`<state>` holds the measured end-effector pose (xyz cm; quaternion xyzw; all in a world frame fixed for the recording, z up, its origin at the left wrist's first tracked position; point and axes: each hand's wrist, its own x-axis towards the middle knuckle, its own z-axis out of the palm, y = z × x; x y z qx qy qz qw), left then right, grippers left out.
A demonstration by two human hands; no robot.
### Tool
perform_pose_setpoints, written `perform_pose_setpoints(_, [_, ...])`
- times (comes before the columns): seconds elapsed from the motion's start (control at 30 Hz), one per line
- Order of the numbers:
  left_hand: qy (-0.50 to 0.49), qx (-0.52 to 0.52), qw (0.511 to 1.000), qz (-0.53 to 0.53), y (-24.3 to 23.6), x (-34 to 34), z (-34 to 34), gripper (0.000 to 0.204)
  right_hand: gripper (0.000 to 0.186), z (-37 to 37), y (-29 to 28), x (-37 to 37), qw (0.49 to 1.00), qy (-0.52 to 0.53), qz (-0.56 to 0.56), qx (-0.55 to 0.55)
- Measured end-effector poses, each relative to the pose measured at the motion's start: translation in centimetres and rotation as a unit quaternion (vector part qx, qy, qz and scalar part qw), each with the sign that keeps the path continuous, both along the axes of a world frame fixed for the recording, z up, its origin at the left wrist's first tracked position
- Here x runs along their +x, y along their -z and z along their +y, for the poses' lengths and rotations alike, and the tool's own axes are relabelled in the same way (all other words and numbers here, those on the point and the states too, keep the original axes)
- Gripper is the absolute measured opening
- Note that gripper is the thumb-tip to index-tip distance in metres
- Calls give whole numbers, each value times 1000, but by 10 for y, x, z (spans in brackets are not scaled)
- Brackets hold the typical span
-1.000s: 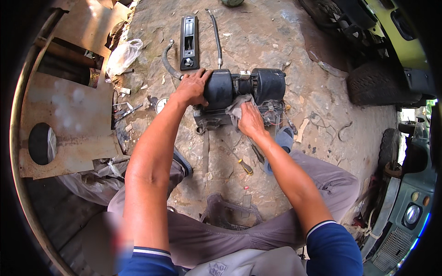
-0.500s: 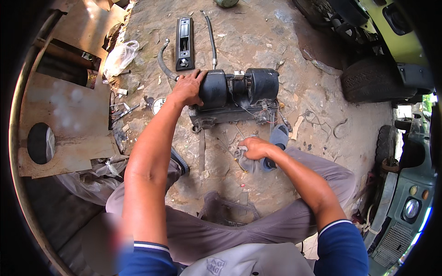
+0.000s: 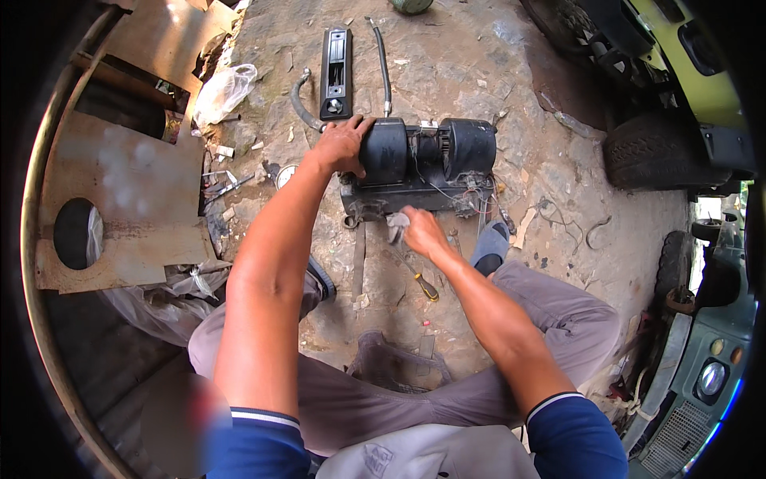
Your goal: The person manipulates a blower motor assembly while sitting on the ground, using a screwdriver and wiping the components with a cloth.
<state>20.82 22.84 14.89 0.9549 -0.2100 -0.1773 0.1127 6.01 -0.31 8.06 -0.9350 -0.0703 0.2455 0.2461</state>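
You sit cross-legged on a rough, cracked concrete floor (image 3: 447, 72) littered with grit and scraps, outdoors beside a vehicle tyre (image 3: 650, 152) and a green vehicle front at your right. A rusty sheet-metal panel (image 3: 120, 199) with a round hole lies at your left, a crumpled clear plastic bag (image 3: 223, 89) beyond it. Straight ahead rests the black blower assembly (image 3: 423, 164): two rounded, drum-shaped plastic housings on a dirty flat base with loose wires. Your left hand (image 3: 341, 146) lies over the left drum, fingers curved and spread on its top edge. Your right hand (image 3: 421, 231) sits at the base's front edge, fingers pressed together around a small grey rag (image 3: 396, 226). A yellow-handled screwdriver (image 3: 419, 279) lies on the floor just beneath that hand. Farther off, a black rectangular panel (image 3: 336, 62) and a thin black hose (image 3: 383, 57) lie side by side.
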Motion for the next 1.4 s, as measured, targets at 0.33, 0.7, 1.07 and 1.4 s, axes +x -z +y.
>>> perform_pose_setpoints(0.33, [7, 20, 1000, -2, 31, 3, 29, 122, 64, 56, -184, 8, 899, -18, -324, 295])
perform_pose_setpoints(0.7, [-13, -2, 999, 30, 9, -12, 20, 132, 34, -7, -66, -5, 971, -76, -224, -29])
perform_pose_setpoints(1.07, [-15, 3, 1000, 6, 6, -8, 17, 133, 29, -33, -55, 19, 962, 13, 112, -249])
perform_pose_setpoints(1.4, [-14, -7, 1000, 10, 2, -16, 14, 131, 52, -39, -164, 30, 905, 100, -383, 154])
